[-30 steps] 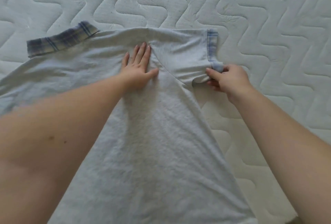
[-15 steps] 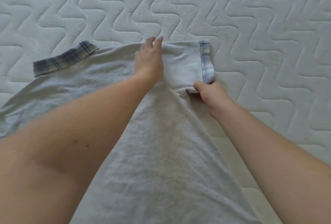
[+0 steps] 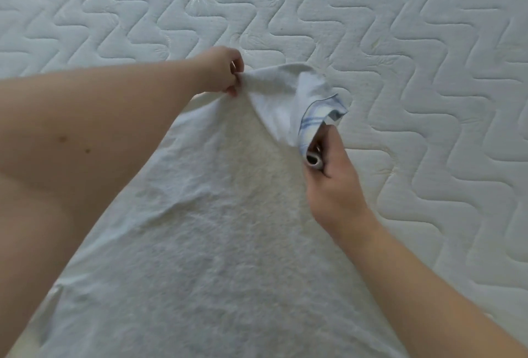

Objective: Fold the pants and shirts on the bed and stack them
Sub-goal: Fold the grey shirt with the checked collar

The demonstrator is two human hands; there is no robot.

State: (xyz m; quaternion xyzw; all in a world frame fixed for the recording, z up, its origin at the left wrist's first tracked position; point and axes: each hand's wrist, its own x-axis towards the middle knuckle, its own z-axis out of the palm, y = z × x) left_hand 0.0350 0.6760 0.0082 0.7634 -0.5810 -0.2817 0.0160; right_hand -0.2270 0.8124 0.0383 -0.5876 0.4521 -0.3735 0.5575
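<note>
So there's a pale grey, fuzzy-textured shirt (image 3: 217, 243) spread flat over a white quilted mattress (image 3: 400, 43) with a wavy stitched pattern. The shirt takes up most of the lower middle of the view and runs off the bottom edge, so its hem isn't visible. No boxes or baskets anywhere in view, just the mattress holding the shirt.

The left hand (image 3: 225, 71) has its fingers curled and pinches the top edge of the shirt, lifting that bit up off the mattress. The right hand (image 3: 328, 177) is clenched around the bunched-up sleeve (image 3: 285, 100), which has a blue plaid cuff (image 3: 320, 117) poking out above the thumb. The fabric between the two hands is raised and stretched like a little tent.

The left forearm covers the whole left side of the shirt, so whatever's over there is hidden. What the right fingers are doing under the fabric is hard to make out.
</note>
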